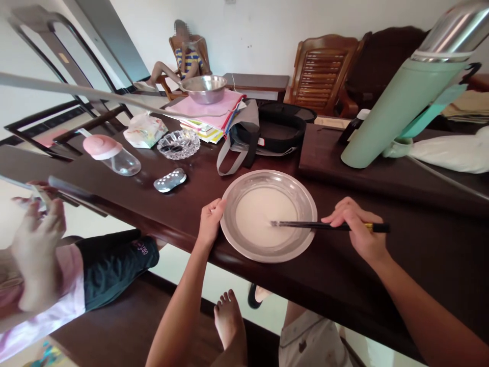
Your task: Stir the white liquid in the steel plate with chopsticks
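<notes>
A wide metal basin [311, 204] holding a smooth white liquid [260, 209] stands at the front edge of the dark wooden table. My left hand [211, 219] grips the basin's left rim, its thumb over the edge. In my right hand [357, 227] is a pair of black chopsticks [305, 225], held nearly level from the right. Their tips are coated white and touch the liquid near the middle of the basin.
Behind the basin lie a grey-black bag [267, 135], a game controller [170, 180], a glass ashtray [179, 145], a pink-lidded bottle [114, 153] and tissues [144, 130]. A steel bowl [206, 90] tops some books. A green thermos [405, 109] stands right. Another person's hands [40, 224] are at left.
</notes>
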Action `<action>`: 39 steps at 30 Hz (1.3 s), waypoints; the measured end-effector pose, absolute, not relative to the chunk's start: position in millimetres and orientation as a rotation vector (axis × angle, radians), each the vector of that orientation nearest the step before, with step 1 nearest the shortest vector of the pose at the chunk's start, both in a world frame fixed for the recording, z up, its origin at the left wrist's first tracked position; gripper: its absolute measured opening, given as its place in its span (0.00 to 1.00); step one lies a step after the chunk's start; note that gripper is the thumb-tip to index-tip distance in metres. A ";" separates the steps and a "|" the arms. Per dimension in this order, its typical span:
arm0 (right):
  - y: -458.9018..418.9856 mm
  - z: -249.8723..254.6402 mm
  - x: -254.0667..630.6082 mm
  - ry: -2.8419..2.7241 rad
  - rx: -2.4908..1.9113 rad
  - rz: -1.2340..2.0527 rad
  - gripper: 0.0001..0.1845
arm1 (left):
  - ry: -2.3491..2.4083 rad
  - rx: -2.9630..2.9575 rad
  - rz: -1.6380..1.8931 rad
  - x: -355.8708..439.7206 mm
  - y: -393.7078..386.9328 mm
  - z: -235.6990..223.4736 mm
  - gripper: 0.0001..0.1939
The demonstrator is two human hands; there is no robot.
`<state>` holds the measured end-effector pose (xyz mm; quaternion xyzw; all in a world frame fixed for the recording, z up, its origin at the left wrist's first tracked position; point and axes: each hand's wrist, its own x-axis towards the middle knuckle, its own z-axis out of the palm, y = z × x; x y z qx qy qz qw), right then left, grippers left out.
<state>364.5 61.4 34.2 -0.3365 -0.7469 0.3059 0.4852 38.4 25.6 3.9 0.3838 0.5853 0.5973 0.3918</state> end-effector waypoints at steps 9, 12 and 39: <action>63.8 34.9 366.8 -1.747 -0.887 0.678 0.22 | 1.528 0.996 1.516 33.0 27.0 -2.0 0.28; 61.9 34.8 364.4 -1.940 -0.808 0.748 0.15 | 1.522 1.000 1.511 32.6 27.1 -2.2 0.28; 62.9 30.1 367.5 -1.845 -0.668 0.765 0.18 | 1.508 1.030 1.526 36.8 26.6 2.2 0.30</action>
